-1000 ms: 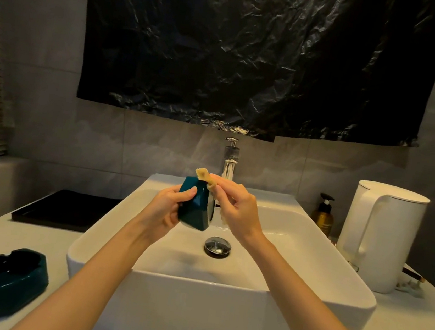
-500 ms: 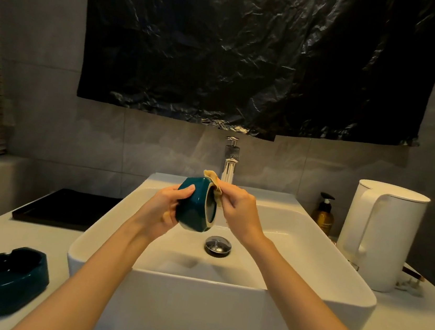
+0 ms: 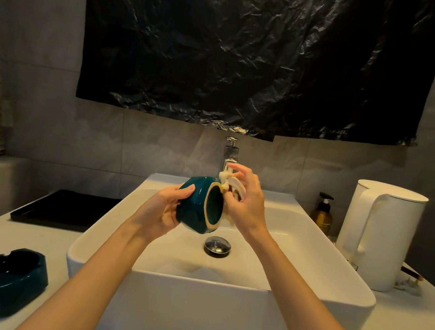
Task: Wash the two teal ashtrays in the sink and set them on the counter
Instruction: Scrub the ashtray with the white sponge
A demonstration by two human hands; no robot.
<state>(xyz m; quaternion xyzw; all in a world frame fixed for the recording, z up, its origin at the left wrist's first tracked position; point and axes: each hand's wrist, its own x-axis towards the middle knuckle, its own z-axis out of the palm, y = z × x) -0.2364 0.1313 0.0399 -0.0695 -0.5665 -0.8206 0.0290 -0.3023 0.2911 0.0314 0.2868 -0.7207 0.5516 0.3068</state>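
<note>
My left hand [image 3: 167,208] grips a teal ashtray [image 3: 200,204] on its side above the white sink [image 3: 223,283], its pale-rimmed underside turned toward the right. My right hand [image 3: 245,198] holds a pale cloth [image 3: 229,184] against the ashtray's upper right rim, in front of the chrome faucet [image 3: 230,152]. The second teal ashtray [image 3: 3,282] sits upright on the counter at the lower left, apart from both hands.
A white kettle [image 3: 377,234] and an amber pump bottle [image 3: 322,214] stand right of the sink. A black tray [image 3: 65,210] lies on the counter behind the left side. The drain plug [image 3: 217,245] sits below the hands. Black plastic sheeting [image 3: 252,54] hangs above.
The held ashtray has turned so more of its underside faces me. My right hand has lifted with the cloth along the upper rim, its fingers spreading.
</note>
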